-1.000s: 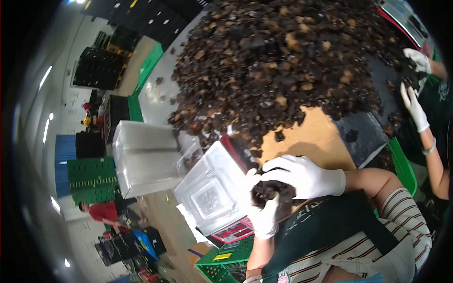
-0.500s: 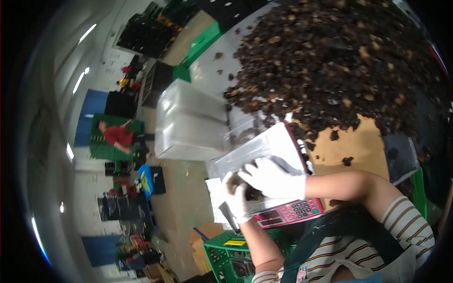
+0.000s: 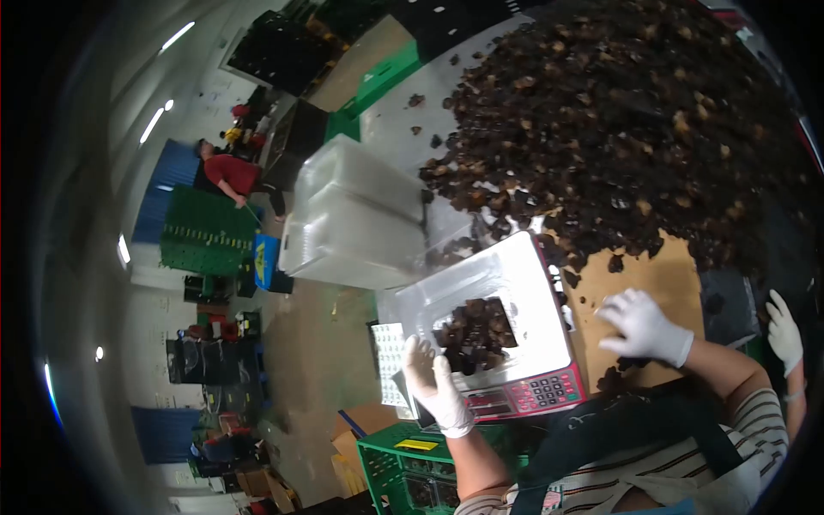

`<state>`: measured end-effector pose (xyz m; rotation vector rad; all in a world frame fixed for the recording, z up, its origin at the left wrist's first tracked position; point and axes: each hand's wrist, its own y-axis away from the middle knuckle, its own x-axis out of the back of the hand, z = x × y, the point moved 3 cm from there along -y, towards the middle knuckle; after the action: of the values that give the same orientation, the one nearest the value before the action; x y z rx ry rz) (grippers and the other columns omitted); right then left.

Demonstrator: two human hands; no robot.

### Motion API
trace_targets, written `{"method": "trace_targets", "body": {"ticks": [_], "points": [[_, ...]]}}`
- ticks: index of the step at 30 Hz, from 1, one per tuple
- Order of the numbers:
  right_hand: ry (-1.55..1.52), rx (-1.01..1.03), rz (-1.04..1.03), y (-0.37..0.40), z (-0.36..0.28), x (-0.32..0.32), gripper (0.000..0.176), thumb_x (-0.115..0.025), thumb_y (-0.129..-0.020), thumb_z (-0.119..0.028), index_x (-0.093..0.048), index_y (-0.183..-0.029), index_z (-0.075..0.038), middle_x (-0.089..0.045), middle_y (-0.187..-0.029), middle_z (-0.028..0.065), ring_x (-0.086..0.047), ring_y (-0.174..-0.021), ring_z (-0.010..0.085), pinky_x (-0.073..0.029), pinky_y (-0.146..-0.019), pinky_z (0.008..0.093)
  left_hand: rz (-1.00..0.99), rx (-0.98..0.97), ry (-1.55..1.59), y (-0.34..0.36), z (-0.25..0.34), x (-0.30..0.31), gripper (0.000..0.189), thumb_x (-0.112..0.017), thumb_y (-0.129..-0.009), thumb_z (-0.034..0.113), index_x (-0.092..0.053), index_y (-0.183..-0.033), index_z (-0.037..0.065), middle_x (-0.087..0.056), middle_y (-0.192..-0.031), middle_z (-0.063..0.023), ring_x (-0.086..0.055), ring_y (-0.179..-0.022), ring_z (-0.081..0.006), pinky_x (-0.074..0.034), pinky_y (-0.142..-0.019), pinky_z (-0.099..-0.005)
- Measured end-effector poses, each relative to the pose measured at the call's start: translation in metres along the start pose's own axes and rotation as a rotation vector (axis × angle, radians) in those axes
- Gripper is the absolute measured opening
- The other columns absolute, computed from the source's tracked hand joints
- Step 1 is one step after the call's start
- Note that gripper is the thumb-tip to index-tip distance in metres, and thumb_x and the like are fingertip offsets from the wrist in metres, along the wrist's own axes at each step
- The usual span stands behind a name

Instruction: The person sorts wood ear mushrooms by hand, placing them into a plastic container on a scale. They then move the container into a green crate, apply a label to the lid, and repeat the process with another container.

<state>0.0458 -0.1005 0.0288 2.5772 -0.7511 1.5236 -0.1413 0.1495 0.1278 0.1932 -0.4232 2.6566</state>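
Note:
A clear plastic tray [image 3: 452, 296] lies on a red-edged digital scale [image 3: 547, 390]. In it sits a heap of dark brown, wet-looking pieces [image 3: 479, 336], similar to wood ear mushrooms. At the tray's near left corner is my left hand [image 3: 436, 390], in a white glove, thumb and fingers apart, fingertips by the tray edge. My right hand [image 3: 645, 326], also gloved in white, hovers over a brown board [image 3: 678, 279] right of the scale. Its fingers are loosely spread, with nothing seen in them.
A large pile of dark pieces [image 3: 618, 129] covers the table beyond the scale. Stacked clear trays [image 3: 356, 219] stand to the left. A green crate [image 3: 382, 468] with filled trays is below. Another person's gloved hand [image 3: 784, 333] shows at right; a person in red [image 3: 232, 174] stands far off.
My right hand has left the tray and moved right over the brown board. My left hand has opened beside the tray, uncovering the heap. Another person's gloved hand has appeared at right.

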Motion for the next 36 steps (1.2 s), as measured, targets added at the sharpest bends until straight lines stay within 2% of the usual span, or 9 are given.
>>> {"method": "trace_targets", "body": {"ticks": [4, 9, 13, 16, 22, 26, 30, 33, 36], "points": [[-0.075, 0.297, -0.078, 0.05, -0.024, -0.019, 0.036, -0.065, -0.074, -0.046, -0.063, -0.096, -0.018, -0.056, -0.107, 0.0066, -0.051, -0.099, 0.0263, -0.038, -0.085, 0.0448, -0.174, -0.033, 0.092, 0.018, 0.019, -0.028, 0.046, -0.066, -0.086, 0.015, -0.05, -0.126, 0.001, -0.05, -0.128, -0.0102, -0.052, -0.106, -0.0193, -0.041, -0.095, -0.0334], [0.107, 0.152, 0.076, 0.069, 0.008, 0.001, 0.012, -0.063, -0.077, -0.025, -0.058, -0.082, -0.015, -0.056, -0.102, 0.0036, -0.05, -0.102, 0.0235, -0.038, -0.088, 0.0438, -0.645, -0.217, -0.129, 0.051, 0.025, -0.096, 0.027, -0.059, -0.078, -0.003, -0.059, -0.105, -0.001, -0.056, -0.108, -0.0108, -0.054, -0.102, -0.0207, -0.042, -0.091, -0.0319], [0.058, -0.129, 0.327, 0.071, 0.05, 0.003, 0.013, -0.063, -0.076, -0.019, -0.06, -0.085, -0.011, -0.057, -0.105, 0.0055, -0.051, -0.104, 0.027, -0.04, -0.091, 0.0437, -1.092, -0.352, -0.39, 0.095, 0.015, -0.155, 0.043, -0.069, -0.076, 0.012, -0.056, -0.116, 0.002, -0.054, -0.112, -0.0196, -0.052, -0.106, -0.0347, -0.043, -0.093, -0.0403], [0.081, -0.066, 0.277, 0.064, 0.043, 0.003, 0.019, -0.065, -0.075, -0.019, -0.061, -0.091, -0.008, -0.057, -0.11, 0.0091, -0.052, -0.105, 0.0296, -0.041, -0.092, 0.0423, -1.294, -0.363, -0.584, 0.131, -0.015, -0.182, 0.056, -0.072, -0.075, 0.02, -0.05, -0.124, 0.006, -0.047, -0.115, -0.0222, -0.049, -0.106, -0.0411, -0.044, -0.091, -0.0441], [0.093, -0.02, 0.133, 0.059, 0.051, -0.005, 0.026, -0.063, -0.073, -0.021, -0.06, -0.094, -0.007, -0.056, -0.102, 0.0096, -0.052, -0.099, 0.0275, -0.042, -0.087, 0.0396, -1.243, -0.277, -0.662, 0.136, -0.048, -0.208, 0.039, -0.069, -0.075, 0.015, -0.05, -0.108, 0.005, -0.046, -0.107, -0.0238, -0.052, -0.095, -0.0419, -0.046, -0.081, -0.0467], [-0.261, -0.055, 0.288, 0.042, 0.061, -0.003, 0.016, -0.062, -0.078, -0.008, -0.056, -0.093, -0.007, -0.054, -0.093, 0.011, -0.054, -0.09, 0.0304, -0.045, -0.08, 0.04, -0.965, -0.685, -0.312, 0.116, -0.052, -0.245, 0.024, -0.06, -0.077, 0.005, -0.048, -0.097, 0.001, -0.05, -0.099, -0.0258, -0.051, -0.092, -0.0442, -0.045, -0.079, -0.0468], [-0.294, -0.272, 0.51, 0.021, 0.062, 0.023, 0.019, -0.061, -0.08, -0.003, -0.056, -0.098, -0.006, -0.055, -0.1, 0.0135, -0.058, -0.09, 0.0343, -0.049, -0.076, 0.0392, -0.954, -0.286, -0.462, 0.097, -0.063, -0.262, 0.024, -0.053, -0.08, 0.003, -0.048, -0.103, 0.002, -0.05, -0.097, -0.0252, -0.053, -0.088, -0.0433, -0.046, -0.075, -0.0463], [-0.071, -0.356, 0.595, 0.014, 0.078, 0.034, 0.035, -0.062, -0.079, -0.004, -0.055, -0.113, -0.007, -0.054, -0.104, 0.0138, -0.059, -0.092, 0.0331, -0.05, -0.076, 0.0398, -0.782, -0.417, -0.511, 0.075, -0.052, -0.265, 0.034, -0.051, -0.08, 0.001, -0.048, -0.114, 0.002, -0.049, -0.102, -0.025, -0.053, -0.091, -0.0437, -0.047, -0.077, -0.0461], [0.049, -0.397, 0.365, 0.011, 0.096, 0.02, 0.033, -0.064, -0.078, -0.008, -0.055, -0.11, -0.008, -0.054, -0.101, 0.013, -0.059, -0.09, 0.0318, -0.051, -0.075, 0.0408, -0.68, -0.554, -0.726, 0.084, -0.061, -0.271, 0.048, -0.06, -0.081, 0.018, -0.047, -0.125, 0.004, -0.048, -0.113, -0.0231, -0.051, -0.098, -0.0411, -0.046, -0.082, -0.0511]]}}
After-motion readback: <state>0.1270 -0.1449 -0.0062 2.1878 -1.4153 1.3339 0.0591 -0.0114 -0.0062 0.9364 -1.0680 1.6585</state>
